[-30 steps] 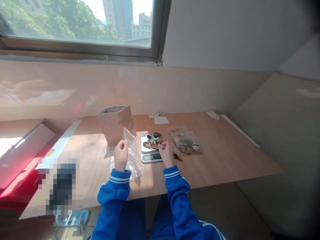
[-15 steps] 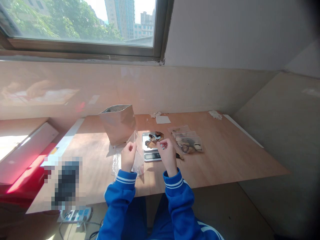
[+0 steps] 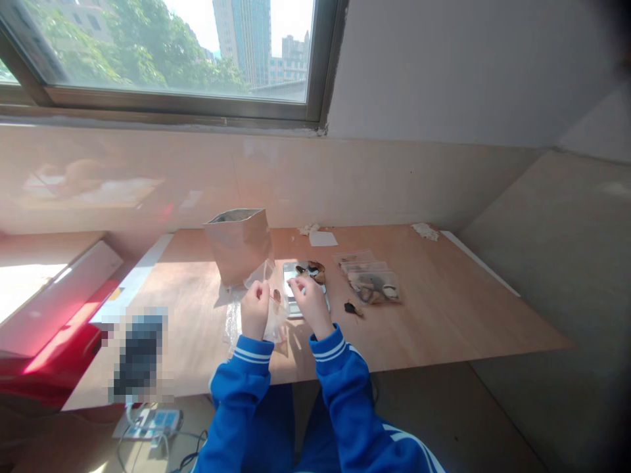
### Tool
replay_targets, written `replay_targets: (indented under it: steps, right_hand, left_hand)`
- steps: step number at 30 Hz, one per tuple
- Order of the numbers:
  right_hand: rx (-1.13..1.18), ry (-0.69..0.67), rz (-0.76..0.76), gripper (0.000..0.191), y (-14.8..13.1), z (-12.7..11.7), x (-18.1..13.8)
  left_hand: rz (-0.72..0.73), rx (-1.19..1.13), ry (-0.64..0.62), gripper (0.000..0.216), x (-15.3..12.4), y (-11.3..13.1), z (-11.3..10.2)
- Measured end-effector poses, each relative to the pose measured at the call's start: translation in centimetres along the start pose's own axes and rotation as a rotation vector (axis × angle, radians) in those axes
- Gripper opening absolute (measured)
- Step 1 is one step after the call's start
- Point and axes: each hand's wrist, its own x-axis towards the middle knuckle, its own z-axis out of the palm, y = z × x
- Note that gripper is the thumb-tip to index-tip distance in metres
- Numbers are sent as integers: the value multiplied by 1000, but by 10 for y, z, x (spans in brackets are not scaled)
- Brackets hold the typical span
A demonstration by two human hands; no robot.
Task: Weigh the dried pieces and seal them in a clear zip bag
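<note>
**Operator:** Start from the left. What's there?

**Guide:** A brown paper bag (image 3: 239, 249) stands with its mouth open. Just in front of it, your left grip (image 3: 255, 305) is closed on the clear plastic bag (image 3: 276, 322), pinching it near the top. That film looks thin, limp and slick, so you'll do best holding the edge firmly; lower down it would likely just crumple.

**Operator:** And the lone brown slice (image 3: 277, 295)?

**Guide:** It's at the clear bag, between your two hands. You can't tell from here whether it's inside or in front of the plastic. It looks dried: probably very light, stiff, and apt to snap at thin edges. Take it lightly across the thicker middle.

**Operator:** Further right?

**Guide:** The scale (image 3: 289, 270), with a small pile of slices (image 3: 317, 269) on it. Your right grip (image 3: 310, 303) hangs over its front, thumb and fingertips close together; whether they hold anything, you can't tell. The pile's curled pieces may catch on each other, so lift one by its raised rim.

**Operator:** Beyond that?

**Guide:** A dark piece (image 3: 351, 309) lies loose on the bench (image 3: 444, 309), with filled clear bags (image 3: 374, 287) just behind it.
</note>
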Motion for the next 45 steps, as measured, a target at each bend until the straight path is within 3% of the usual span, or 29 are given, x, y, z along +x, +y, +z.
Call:
replay_targets:
  steps: [3, 9, 14, 18, 21, 24, 28, 30, 32, 36, 41, 43, 45]
  right_hand:
    - [-86, 96, 13, 27, 23, 9, 8]
    - [-305, -88, -158, 30, 44, 28, 8]
    - [-331, -71, -157, 35, 48, 34, 6]
    - [-338, -36, -161, 33, 52, 35, 9]
    - [-318, -30, -134, 33, 53, 33, 8]
    - [-153, -3, -111, 26, 44, 23, 6]
    - [384, 116, -3, 16, 11, 1, 5]
    - [648, 20, 51, 21, -6, -10, 6]
    - [771, -124, 74, 23, -19, -16, 7]
    - [650, -233, 36, 16, -26, -17, 3]
    - [295, -454, -177, 20, -30, -20, -8]
    - [335, -442, -199, 21, -30, -24, -9]
    - [408, -282, -139, 24, -25, -27, -5]
  left_hand:
    - [0, -39, 60, 36, -1, 3, -5]
    - [-116, -250, 171, 39, 0, 10, -15]
    - [-83, -229, 128, 38, -3, 21, -24]
    - [4, -130, 254, 34, -4, 24, -25]
    - [6, -91, 257, 32, -2, 17, -21]
    - [-14, -73, 221, 30, 0, 8, -16]
    - [39, -34, 185, 23, 0, -1, -8]
    - [72, -40, 146, 23, 0, -4, -6]
    - [59, -70, 110, 28, -1, -4, -5]
    - [10, -111, 79, 38, -3, -2, -3]
    - [1, -141, 43, 40, -7, 5, -1]
    - [-27, -142, 46, 40, -9, 8, -2]
    - [-55, -120, 74, 41, -11, 9, -4]
